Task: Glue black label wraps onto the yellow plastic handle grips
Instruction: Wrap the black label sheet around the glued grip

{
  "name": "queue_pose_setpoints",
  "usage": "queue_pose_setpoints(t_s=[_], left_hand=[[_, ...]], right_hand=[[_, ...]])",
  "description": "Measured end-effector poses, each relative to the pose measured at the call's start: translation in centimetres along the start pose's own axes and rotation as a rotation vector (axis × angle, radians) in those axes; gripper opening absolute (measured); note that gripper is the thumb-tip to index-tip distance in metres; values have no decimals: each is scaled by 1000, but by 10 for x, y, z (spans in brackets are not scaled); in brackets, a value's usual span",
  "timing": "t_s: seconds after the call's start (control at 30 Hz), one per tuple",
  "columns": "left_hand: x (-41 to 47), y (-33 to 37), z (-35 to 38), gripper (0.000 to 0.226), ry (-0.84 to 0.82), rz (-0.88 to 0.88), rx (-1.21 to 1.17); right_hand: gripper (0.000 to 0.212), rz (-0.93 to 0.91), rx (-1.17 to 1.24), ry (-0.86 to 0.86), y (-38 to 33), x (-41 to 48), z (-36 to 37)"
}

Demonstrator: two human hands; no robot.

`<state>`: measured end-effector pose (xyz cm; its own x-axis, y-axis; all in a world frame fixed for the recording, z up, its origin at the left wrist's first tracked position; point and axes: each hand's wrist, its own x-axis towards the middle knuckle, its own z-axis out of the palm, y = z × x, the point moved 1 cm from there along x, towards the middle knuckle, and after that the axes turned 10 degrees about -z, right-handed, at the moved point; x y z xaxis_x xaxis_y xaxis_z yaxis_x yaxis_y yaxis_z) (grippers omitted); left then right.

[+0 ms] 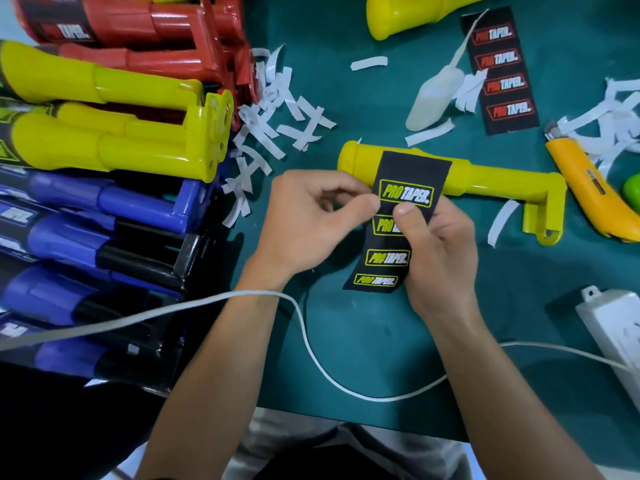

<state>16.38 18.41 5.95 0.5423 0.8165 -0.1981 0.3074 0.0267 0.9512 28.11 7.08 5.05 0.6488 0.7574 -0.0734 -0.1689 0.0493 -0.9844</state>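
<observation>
So the handle (485,176) is lying crosswise mid-counter (381,341), with the label wrap (410,174) draping over it and hanging toward the near edge. A pile of handles (104,147) is stacking up on the left, with paper strips (273,98) sitting between the two. Behind the handle, a glue bottle (431,100) is lying beside a second label strip (502,74). A utility knife (585,188) is sitting to the right, and the power strip (613,327) is sitting nearer, its cable (391,398) looping along the front.

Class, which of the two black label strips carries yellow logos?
The strip pinched by the left hand and right hand against the lone yellow grip; the other strip, top right, has red logos.
</observation>
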Motion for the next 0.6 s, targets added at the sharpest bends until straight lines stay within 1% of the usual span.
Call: queue_pose_setpoints(t_s=[0.1,0.17,0.27,0.43,0.6], left_hand=[[0,1,3,20,-59,-60,-29],[1,0,-2,22,-108,-71,-83],[2,1,-7,21,-174,-86,-94],[11,-7,-6,23,-105,-198,-91],[14,-8,-10,20,-107,-212,-84]], right_hand=[[16,4,27,-48,-2,4,-4],[13,-18,32,-6,-5,9,-11],[18,-61,-56,49,-4,12,-19],[17,-58,-196,53,3,11,-19],[19,-53,-214,51,5,12,-12]])
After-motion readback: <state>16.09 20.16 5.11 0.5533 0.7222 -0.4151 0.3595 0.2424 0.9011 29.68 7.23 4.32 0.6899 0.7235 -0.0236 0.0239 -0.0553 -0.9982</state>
